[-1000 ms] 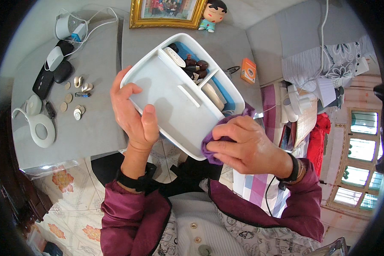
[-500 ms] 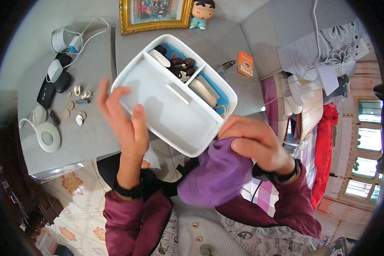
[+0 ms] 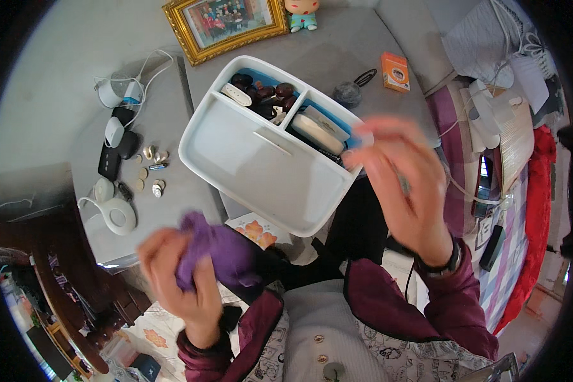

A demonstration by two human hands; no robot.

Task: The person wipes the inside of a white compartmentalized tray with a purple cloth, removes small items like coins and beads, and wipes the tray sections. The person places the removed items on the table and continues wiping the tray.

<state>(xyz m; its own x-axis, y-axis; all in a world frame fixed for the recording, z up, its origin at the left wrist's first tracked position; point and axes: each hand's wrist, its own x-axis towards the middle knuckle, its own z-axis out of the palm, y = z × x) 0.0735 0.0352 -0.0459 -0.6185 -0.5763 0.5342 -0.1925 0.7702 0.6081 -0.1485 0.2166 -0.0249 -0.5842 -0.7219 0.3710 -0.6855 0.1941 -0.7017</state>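
A white divided storage box (image 3: 194,143) rests slanted at the grey tabletop's front edge. Its large compartment is bare apart from a thin white strip. The small back compartments hold dark reddish-brown beads (image 3: 277,95), a white oblong piece (image 3: 236,95) and a pale rounded object (image 3: 318,132). My left hand (image 3: 181,280), in front of the box on the left, is closed around a bunched purple cloth (image 3: 219,254). At the box's right corner is my right hand (image 3: 404,184), its fingers blurred over the rim. Whether they grip anything there cannot be made out.
Left on the table are a charger with white cable (image 3: 111,92), coins (image 3: 142,173), a small battery (image 3: 158,167) and a white ring-shaped device (image 3: 118,216). Behind the box stand a gold picture frame (image 3: 226,28) and a figurine (image 3: 303,16). An orange carton (image 3: 395,71) lies right.
The purple cloth has passed from my right hand to my left, which has moved down off the box. My right hand has risen to the box's right corner.
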